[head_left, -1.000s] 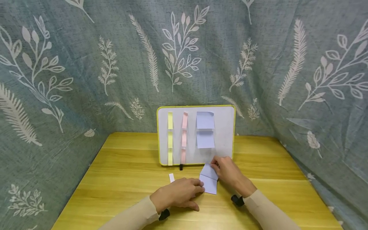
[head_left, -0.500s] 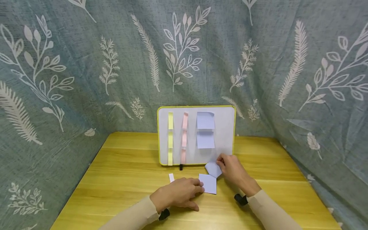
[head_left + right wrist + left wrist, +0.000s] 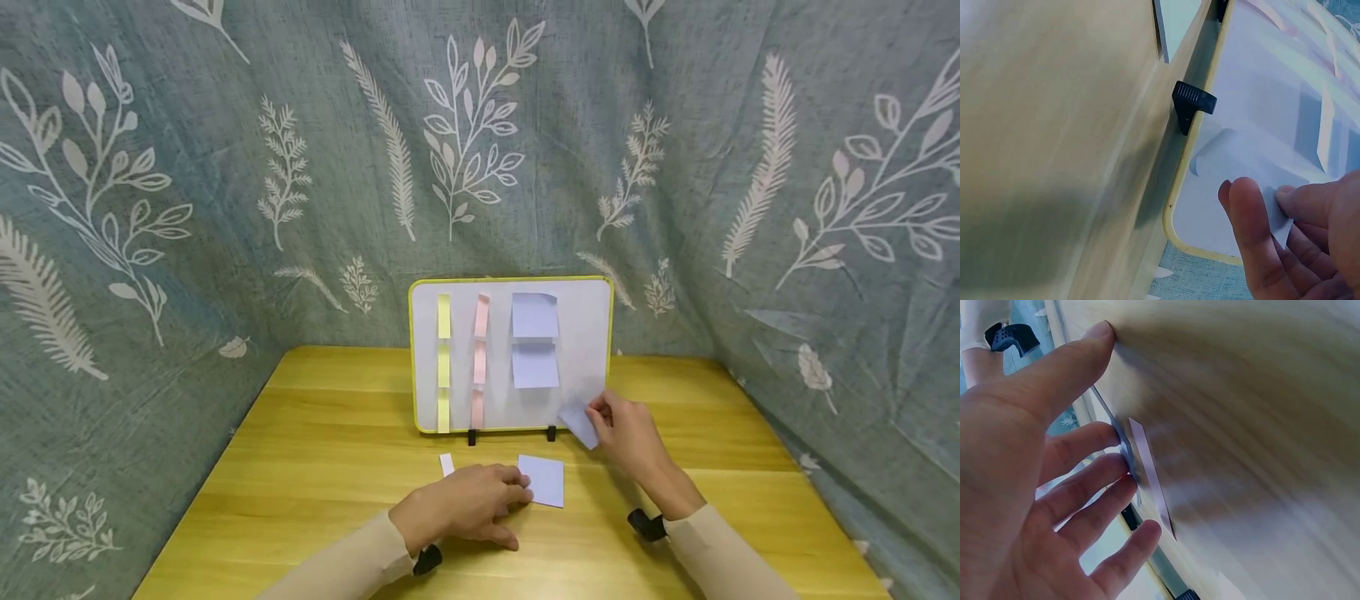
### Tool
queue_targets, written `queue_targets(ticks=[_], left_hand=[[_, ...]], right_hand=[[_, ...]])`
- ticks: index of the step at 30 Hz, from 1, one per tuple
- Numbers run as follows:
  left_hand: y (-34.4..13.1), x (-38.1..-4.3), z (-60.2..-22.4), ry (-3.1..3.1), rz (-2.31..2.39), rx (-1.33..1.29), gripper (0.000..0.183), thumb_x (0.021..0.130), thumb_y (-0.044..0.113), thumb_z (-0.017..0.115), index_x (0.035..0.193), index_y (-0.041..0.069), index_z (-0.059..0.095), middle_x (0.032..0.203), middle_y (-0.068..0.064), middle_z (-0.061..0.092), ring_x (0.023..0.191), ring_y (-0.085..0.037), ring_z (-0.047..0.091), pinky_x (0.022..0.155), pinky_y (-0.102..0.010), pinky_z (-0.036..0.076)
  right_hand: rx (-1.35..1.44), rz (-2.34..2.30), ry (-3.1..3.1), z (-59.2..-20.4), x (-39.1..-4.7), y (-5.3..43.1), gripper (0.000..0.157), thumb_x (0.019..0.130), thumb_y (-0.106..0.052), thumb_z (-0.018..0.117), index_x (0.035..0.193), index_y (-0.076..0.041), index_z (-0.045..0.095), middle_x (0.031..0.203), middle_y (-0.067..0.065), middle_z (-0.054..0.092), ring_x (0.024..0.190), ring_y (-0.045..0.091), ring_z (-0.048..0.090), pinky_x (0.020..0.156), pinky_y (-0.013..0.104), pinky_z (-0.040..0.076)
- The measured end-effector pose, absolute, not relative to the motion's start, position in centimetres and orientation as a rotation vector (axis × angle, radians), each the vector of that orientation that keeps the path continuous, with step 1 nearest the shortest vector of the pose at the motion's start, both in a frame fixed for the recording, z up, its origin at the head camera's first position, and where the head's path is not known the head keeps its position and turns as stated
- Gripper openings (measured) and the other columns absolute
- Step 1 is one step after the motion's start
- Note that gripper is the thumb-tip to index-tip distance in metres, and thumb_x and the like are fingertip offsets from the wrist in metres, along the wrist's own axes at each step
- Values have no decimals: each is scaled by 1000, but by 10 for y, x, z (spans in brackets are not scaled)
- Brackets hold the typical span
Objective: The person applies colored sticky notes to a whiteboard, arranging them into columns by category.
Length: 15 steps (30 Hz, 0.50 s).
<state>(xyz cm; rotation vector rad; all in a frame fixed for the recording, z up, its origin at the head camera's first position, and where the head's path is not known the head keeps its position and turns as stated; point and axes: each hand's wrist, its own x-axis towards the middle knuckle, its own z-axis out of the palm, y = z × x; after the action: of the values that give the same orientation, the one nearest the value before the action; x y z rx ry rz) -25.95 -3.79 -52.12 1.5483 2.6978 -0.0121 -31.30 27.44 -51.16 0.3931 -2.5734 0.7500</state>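
Note:
My right hand pinches a loose pale-blue sticky note between thumb and fingers, held tilted before the whiteboard's lower right corner. The right wrist view also shows this sticky note in the pinch, close to the white surface. My left hand rests on the table with its fingertips at the left edge of a blue sticky note pad. In the left wrist view, the fingers are loosely bent against the pad's edge and the thumb is spread away. The yellow-rimmed whiteboard stands upright behind.
On the board are yellow strips, pink strips and two blue notes, one above the other. Black feet hold its lower edge. A narrow pale strip lies beside the left hand. Patterned curtains surround the wooden table.
The right hand has pulled the top sticky note off the pad and carried it right and up towards the board's lower right. The left hand has stayed at the pad.

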Motion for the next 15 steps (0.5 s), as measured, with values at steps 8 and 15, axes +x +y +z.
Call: queue_targets(ticks=[8,15], left_hand=[[-39,-262,-524,2684,51,1527,70,105,63,83,161,23,72,166,2,67,136,-11,74,118,-29,61],[-38,-263,-528,2694,110,1492,71,103,63,85,160,23,73,164,3,67,128,-8,76,117,-29,62]], right_hand=[[473,769,-2474,-509,-302,269,4,104,1,84,106,-2,81,92,11,87,76,22,82,68,33,68],[599,817,-2368,-508,-295,255,13,99,7,87,110,1,88,100,14,89,84,27,88,74,36,73]])
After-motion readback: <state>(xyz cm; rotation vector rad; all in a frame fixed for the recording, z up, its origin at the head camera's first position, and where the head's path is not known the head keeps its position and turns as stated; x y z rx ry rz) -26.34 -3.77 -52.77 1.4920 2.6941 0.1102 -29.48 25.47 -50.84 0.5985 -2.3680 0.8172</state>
